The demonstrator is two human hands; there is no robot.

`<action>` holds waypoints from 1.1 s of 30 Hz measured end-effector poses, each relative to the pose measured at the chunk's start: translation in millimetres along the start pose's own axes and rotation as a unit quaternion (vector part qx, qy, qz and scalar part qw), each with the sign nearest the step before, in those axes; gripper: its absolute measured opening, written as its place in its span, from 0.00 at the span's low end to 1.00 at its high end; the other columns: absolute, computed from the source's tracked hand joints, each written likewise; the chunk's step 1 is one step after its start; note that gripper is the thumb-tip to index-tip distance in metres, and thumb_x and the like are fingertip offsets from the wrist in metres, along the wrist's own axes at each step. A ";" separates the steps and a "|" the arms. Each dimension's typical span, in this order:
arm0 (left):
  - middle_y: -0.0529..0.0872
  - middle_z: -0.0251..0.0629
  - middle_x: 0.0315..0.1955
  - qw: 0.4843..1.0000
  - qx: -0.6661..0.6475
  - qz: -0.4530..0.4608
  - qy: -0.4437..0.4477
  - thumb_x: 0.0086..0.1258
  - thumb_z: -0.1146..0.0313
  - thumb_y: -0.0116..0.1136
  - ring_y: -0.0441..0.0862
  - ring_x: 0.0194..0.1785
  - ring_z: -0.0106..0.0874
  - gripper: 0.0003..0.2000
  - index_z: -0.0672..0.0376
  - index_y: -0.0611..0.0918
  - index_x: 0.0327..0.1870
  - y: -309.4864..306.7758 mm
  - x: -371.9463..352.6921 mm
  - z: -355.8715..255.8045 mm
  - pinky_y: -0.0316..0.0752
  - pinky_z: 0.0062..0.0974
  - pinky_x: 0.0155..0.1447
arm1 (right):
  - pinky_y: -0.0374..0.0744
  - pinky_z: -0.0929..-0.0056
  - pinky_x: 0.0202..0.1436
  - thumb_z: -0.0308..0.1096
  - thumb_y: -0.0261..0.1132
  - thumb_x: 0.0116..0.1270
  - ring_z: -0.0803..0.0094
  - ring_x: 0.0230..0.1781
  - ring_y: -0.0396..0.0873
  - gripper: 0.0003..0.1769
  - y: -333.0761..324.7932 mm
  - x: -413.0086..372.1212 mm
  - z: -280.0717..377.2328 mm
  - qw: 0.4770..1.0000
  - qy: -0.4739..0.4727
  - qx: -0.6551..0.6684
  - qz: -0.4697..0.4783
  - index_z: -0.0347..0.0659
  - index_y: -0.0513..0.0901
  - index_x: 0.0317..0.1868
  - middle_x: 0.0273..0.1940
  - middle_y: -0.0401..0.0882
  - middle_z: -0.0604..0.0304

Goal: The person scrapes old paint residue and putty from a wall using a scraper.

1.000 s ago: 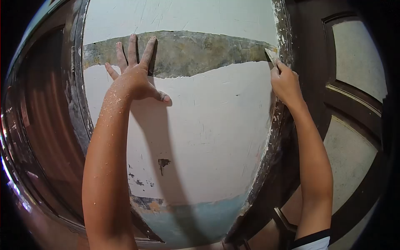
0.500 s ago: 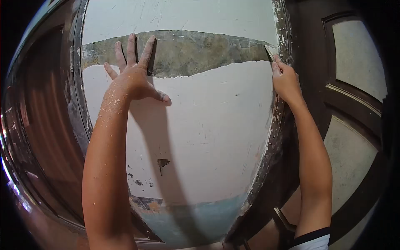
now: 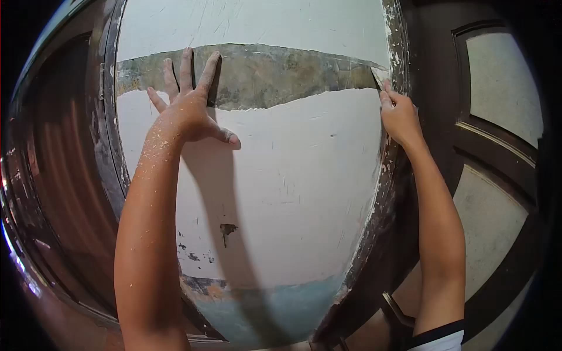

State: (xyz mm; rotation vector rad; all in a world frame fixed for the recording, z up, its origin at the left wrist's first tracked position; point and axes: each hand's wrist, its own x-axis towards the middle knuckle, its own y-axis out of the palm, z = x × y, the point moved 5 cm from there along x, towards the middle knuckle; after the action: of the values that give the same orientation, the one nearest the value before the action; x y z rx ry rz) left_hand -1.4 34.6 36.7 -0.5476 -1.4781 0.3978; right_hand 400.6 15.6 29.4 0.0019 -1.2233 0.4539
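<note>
Across the wall panel runs a scraped grey-brown band, with white paint above and below it. My left hand lies against the wall with its fingers spread, the longer fingertips on the bare band and the thumb over the white paint. White flecks cling to my left forearm. At the band's right end my right hand is closed round a scraper. The scraper's pale blade points up and left and meets the wall beside the frame; its handle is mostly hidden in my fingers.
A dark frame edge with chipped white paint borders the panel on the right. Beyond it stands a dark panelled door. Brown wood fills the left side. Lower down, a dark chip and a blue-green strip show on the wall.
My right hand and the scraper have shifted very slightly left and down. My left hand stays spread in the same place on the wall.
</note>
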 end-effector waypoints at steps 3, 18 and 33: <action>0.26 0.43 0.86 1.000 -0.003 0.011 -0.004 0.08 0.36 0.88 0.21 0.86 0.57 0.88 0.23 0.41 0.85 1.8 -2.7 -4.2 0.27 0.80 0.76 | 0.78 0.52 0.62 0.45 0.56 0.79 0.36 0.57 0.82 0.23 0.6 -7.0 -1.7 0.999 0.035 -0.031 0.017 0.44 0.82 0.66 0.53 0.85 0.33; 0.29 0.44 0.86 1.000 -0.012 -0.011 0.012 0.07 0.36 0.87 0.21 0.86 0.58 0.88 0.24 0.43 0.85 5.6 -2.2 0.0 0.24 0.79 0.76 | 0.76 0.56 0.68 0.46 0.55 0.79 0.42 0.63 0.80 0.24 -7.6 2.9 16.6 0.999 0.039 -0.012 0.033 0.47 0.81 0.69 0.65 0.81 0.46; 0.28 0.43 0.86 0.999 -0.024 -0.026 0.031 0.06 0.34 0.86 0.22 0.86 0.58 0.87 0.24 0.44 0.85 7.1 -2.5 4.5 0.24 0.80 0.75 | 0.76 0.56 0.68 0.47 0.55 0.80 0.42 0.65 0.79 0.25 -3.1 6.2 7.1 0.998 0.051 -0.019 0.028 0.51 0.77 0.73 0.63 0.82 0.42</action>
State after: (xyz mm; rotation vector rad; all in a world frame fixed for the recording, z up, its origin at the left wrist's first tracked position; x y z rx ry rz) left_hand -5.5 39.5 30.6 -0.5542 -1.4421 0.3032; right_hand 396.8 13.1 38.3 -0.0877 -1.1346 0.4732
